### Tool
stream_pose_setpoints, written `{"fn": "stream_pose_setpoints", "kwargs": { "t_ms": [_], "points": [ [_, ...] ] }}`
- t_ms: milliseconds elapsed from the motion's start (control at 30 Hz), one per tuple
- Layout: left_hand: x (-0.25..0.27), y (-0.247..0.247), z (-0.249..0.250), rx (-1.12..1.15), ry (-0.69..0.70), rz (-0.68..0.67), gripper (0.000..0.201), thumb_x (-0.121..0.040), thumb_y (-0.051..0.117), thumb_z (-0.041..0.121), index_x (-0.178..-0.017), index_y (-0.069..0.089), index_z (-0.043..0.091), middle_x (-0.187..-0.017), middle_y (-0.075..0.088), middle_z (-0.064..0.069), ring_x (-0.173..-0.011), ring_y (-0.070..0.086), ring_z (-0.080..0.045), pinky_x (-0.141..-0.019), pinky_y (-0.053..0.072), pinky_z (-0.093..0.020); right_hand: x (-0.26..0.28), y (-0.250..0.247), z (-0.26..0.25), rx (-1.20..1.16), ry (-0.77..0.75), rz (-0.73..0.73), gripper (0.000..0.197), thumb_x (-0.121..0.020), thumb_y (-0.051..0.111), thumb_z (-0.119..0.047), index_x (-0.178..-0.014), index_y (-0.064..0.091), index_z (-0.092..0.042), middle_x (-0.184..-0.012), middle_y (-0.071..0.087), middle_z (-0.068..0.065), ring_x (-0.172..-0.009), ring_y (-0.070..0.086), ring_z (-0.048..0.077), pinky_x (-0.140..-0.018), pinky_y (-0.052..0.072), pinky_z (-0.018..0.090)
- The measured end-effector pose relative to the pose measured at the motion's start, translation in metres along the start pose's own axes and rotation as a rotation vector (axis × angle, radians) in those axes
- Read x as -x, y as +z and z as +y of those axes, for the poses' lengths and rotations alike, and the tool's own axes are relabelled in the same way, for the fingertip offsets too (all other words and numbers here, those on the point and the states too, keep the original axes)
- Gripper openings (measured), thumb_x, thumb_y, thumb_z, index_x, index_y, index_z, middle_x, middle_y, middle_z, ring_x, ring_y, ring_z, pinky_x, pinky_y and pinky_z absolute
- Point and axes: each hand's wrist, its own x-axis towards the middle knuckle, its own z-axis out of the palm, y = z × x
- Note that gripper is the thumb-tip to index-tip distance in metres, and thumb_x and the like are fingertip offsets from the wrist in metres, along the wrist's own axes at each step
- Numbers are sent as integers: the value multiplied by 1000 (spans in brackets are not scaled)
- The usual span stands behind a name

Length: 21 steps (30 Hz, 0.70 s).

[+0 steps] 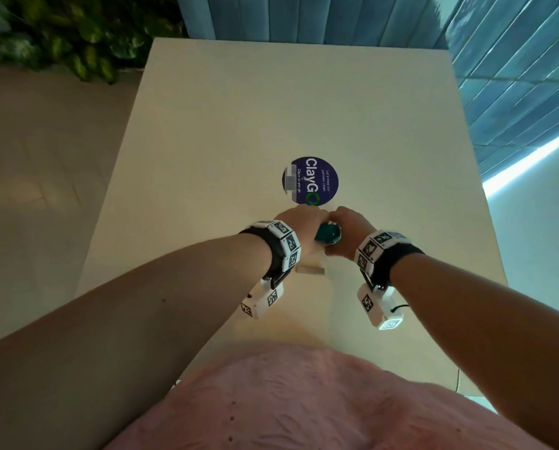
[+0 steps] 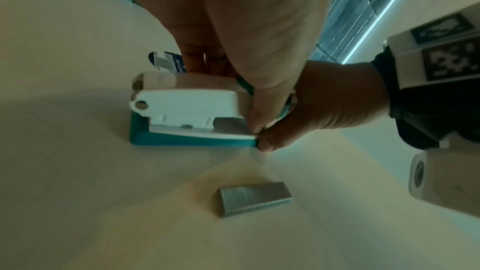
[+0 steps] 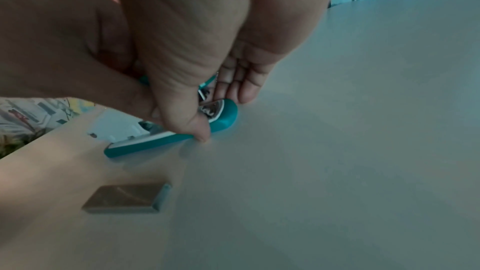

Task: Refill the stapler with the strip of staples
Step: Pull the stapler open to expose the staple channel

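A teal and white stapler (image 1: 327, 233) stands on the cream table (image 1: 271, 108), held between both hands. My left hand (image 1: 304, 225) grips its white upper part (image 2: 187, 108) from above, thumb on the near side and fingers behind. My right hand (image 1: 349, 228) pinches the front end of the teal base (image 3: 161, 143), thumb on the near edge, fingers on the far side. Shiny metal shows at the stapler's front end under the right-hand fingers (image 3: 246, 91). The strip of staples (image 2: 255, 198) lies flat on the table just in front of the stapler, untouched (image 3: 127, 198).
A round dark-blue sticker (image 1: 310, 180) lies on the table just beyond the hands. Leafy plants (image 1: 60, 34) stand off the far left corner. Blue padded panels (image 1: 304, 17) rise behind the table's far edge and along the right.
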Motion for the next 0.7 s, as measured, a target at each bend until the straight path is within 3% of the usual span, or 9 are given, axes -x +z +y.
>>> {"fn": "stream_pose_setpoints", "kwargs": {
  "t_ms": [133,267,367,467,567,633,700],
  "points": [
    [1,-8,-2,-25,21,18,19,-76,64,23,-93,59,17,-93,68,-8,-82,62,-29,-64,40,-32,1,0,2,-26,4,8,51,-64,79,-17,-110,58,-10,-110,58,14,-104,54,31,-92,43,38],
    [17,-24,-12,112,33,89,26,-73,69,25,-96,59,18,-91,66,-2,-80,60,-23,-67,41,-30,1,2,5,-70,3,26,40,-63,78,-16,-99,61,-10,-104,60,11,-95,56,26,-82,44,33],
    [41,-37,-35,293,28,171,31,-69,76,24,-95,61,18,-84,64,4,-78,62,-16,-73,50,-28,1,3,8,-117,-19,32,37,-64,77,-14,-98,63,-14,-104,62,9,-94,57,23,-82,46,31],
    [66,-44,-70,412,-5,241,29,-67,79,19,-91,63,19,-88,71,0,-82,67,-12,-83,55,-23,0,5,10,-119,-30,38,37,-65,76,-14,-100,63,-15,-105,61,7,-89,53,18,-83,47,30],
    [83,-42,-103,351,-71,286,28,-65,80,16,-89,66,20,-85,71,-2,-76,63,-9,-72,49,-12,-1,5,11,-113,-40,37,36,-66,76,-14,-100,63,-16,-105,61,7,-87,50,14,-82,46,28],
    [88,-34,-120,293,-127,267,28,-64,79,16,-89,68,22,-84,69,0,-74,60,-11,-66,44,-15,-2,5,12,-110,-49,34,35,-66,76,-13,-99,63,-15,-105,61,7,-86,50,14,-82,46,28],
    [89,-21,-130,249,-182,215,29,-65,78,18,-93,69,22,-85,65,2,-77,60,-16,-69,44,-24,-3,5,12,-107,-54,31,35,-67,76,-12,-99,64,-15,-104,61,6,-86,51,14,-82,46,28]
  ]
}}
